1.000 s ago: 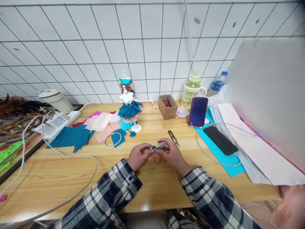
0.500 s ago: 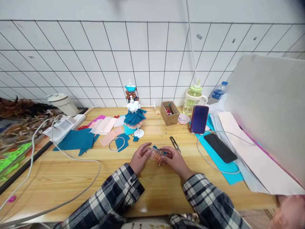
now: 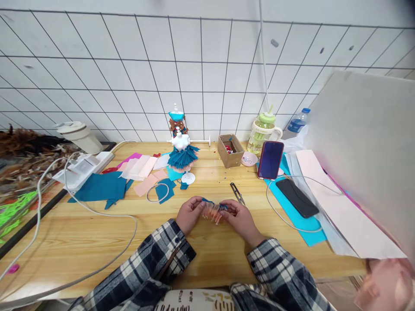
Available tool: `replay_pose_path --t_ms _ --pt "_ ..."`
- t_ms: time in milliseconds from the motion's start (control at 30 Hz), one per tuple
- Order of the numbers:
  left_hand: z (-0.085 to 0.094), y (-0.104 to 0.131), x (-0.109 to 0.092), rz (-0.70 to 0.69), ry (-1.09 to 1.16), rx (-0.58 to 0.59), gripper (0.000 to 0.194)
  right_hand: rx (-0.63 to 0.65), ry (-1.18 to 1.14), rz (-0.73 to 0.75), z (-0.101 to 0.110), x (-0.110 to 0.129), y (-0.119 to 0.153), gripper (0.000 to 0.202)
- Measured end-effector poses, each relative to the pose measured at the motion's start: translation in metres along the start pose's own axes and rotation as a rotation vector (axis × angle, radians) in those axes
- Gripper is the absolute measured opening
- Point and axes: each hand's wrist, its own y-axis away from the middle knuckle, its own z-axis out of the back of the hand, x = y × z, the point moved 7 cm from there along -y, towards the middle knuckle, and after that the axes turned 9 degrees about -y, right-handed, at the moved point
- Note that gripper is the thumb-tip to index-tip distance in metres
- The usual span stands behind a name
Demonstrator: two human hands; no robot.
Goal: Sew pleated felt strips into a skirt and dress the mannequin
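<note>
- Wooden surface [image 3: 97, 233], running to a tiled wall.
- White dress form [image 3: 180, 141], teal-skirted, near the back edge.
- Both hands, left [image 3: 189, 214] and right [image 3: 240, 219], fingers pinching opposite ends of a peach-and-teal frill [image 3: 212, 211], midway between front and back edges.
- Snips [image 3: 237, 193] just beyond.

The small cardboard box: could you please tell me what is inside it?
The cardboard box holds some small red and white pieces; its front wall hides the rest.
</note>
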Motion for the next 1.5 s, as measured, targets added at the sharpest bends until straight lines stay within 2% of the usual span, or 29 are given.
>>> replay_pose_path --t_ms 233,333,500,600,700,767,833,900,1000,1067,1133,1200,1267,1333,1433,1500 --pt "0.013 -0.001 0.004 0.005 0.038 -0.178 0.046 -0.056 0.055 0.007 0.010 -0.002 -0.001 0.033" --pt "0.015 -0.001 -0.002 -0.041 -0.058 -0.195 0.040 -0.089 0.151 0.026 0.015 0.003 0.000 0.031" --pt "0.020 0.006 -0.018 -0.225 -0.328 -0.265 0.028 -0.101 0.291 0.141 0.013 0.017 0.005 0.032" --pt "0.026 0.014 -0.031 -0.403 -0.471 -0.342 0.022 -0.075 0.390 0.321 0.004 0.032 0.011 0.022" --pt "0.025 0.030 -0.055 -0.733 -0.597 -0.362 0.010 -0.074 0.457 0.531 -0.003 0.046 0.021 0.010" --pt "0.025 0.041 -0.068 -0.905 -0.671 -0.378 0.012 -0.086 0.470 0.629 -0.007 0.051 0.028 0.010" --pt "0.024 0.050 -0.076 -1.001 -0.708 -0.394 0.015 -0.096 0.476 0.693 -0.009 0.054 0.034 0.008" --pt "0.021 0.053 -0.079 -1.035 -0.707 -0.366 0.017 -0.110 0.470 0.690 -0.009 0.054 0.036 0.006" --pt "0.019 0.047 -0.073 -0.915 -0.661 -0.313 0.009 -0.129 0.365 0.513 -0.004 0.044 0.029 0.013" --pt "0.023 0.035 -0.060 -0.711 -0.528 -0.293 0.006 -0.115 0.237 0.330 0.000 0.032 0.022 0.024" --pt "0.028 0.022 -0.039 -0.457 -0.281 -0.262 0.017 -0.088 0.116 0.185 0.002 0.021 0.016 0.036" --pt "0.031 0.012 -0.018 -0.239 -0.022 -0.247 0.028 -0.069 0.036 0.114 0.003 0.014 0.011 0.040" --pt "0.031 0.006 -0.003 -0.100 0.144 -0.235 0.037 -0.056 0.001 0.083 0.005 0.009 0.008 0.038" --pt "0.030 0.001 0.004 -0.032 0.219 -0.214 0.042 -0.044 0.008 0.073 0.006 0.008 0.006 0.033" --pt "0.025 0.000 0.007 0.003 0.244 -0.175 0.042 -0.029 0.075 0.110 0.006 0.012 0.007 0.030" --pt "0.020 0.003 0.005 -0.011 0.202 -0.136 0.040 -0.013 0.164 0.217 0.004 0.024 0.010 0.038"
